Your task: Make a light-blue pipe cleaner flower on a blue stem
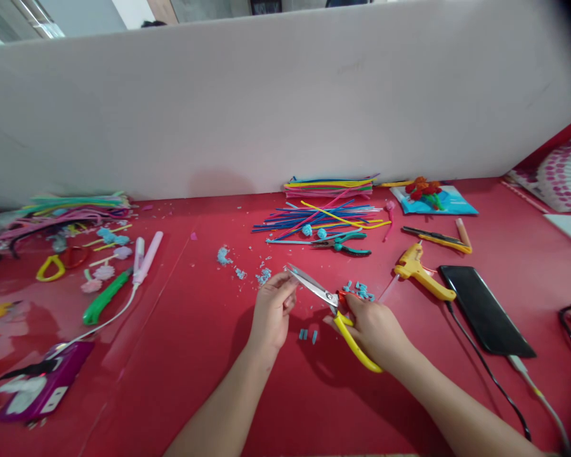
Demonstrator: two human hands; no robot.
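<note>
My right hand (374, 324) is wrapped round the scissors (316, 289), which have yellow and red handles. Their blades point up and left, and the tips reach my left hand (276, 304). The fingers of that hand are pinched together beside the blades; what they hold is too small to make out. Short cut light blue pieces (360, 291) lie in a group just beyond my right hand. A few more blue pieces (307, 334) rest between my hands. Small piles of blue fluff (223, 256) are scattered beyond my left hand.
Several coloured pipe cleaners (314, 219) lie at the back, with teal-handled pliers (340, 244) in front. At right are a yellow glue gun (426, 273) and a black phone (485, 311), both with cables. A green cutter (107, 297), pink styling iron (145, 260) and purple power strip (71, 362) lie left.
</note>
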